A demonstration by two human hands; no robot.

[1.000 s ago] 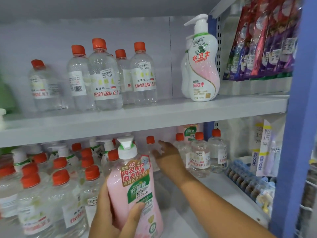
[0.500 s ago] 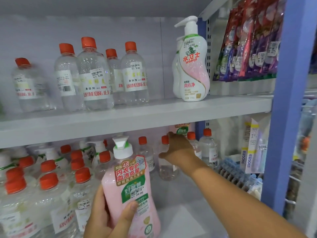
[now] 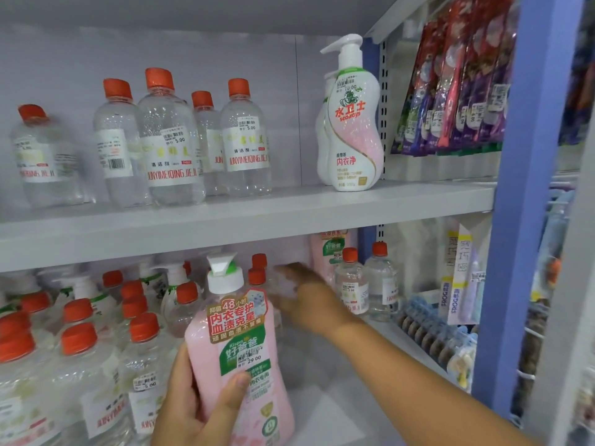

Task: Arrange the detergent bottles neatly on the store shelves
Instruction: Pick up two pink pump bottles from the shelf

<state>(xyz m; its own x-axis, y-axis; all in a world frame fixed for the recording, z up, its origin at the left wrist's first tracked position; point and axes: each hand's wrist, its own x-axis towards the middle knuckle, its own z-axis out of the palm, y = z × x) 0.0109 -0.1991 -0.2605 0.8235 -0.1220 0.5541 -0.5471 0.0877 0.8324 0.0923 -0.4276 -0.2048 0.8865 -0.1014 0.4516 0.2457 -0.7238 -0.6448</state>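
My left hand (image 3: 193,410) grips a pink detergent bottle (image 3: 238,355) with a white flip cap, held upright in front of the lower shelf (image 3: 325,413). My right hand (image 3: 309,297) reaches into that shelf, its fingers curled round a clear red-capped bottle (image 3: 257,278) whose body is blurred and partly hidden behind the pink bottle. A second pink bottle (image 3: 331,252) stands at the back of the shelf. Just right of my right hand stand two clear bottles (image 3: 352,284).
Several red-capped clear bottles (image 3: 77,342) crowd the lower shelf's left. The upper shelf (image 3: 289,214) carries several clear bottles (image 3: 170,140) and white pump bottles (image 3: 354,123). Hanging packets (image 3: 450,85), a blue post (image 3: 521,188) and small goods (image 3: 431,333) bound the right.
My right hand has slid leftward along the lower shelf with the clear bottle, away from the two bottles at the right. The pink bottle stays in my left hand.
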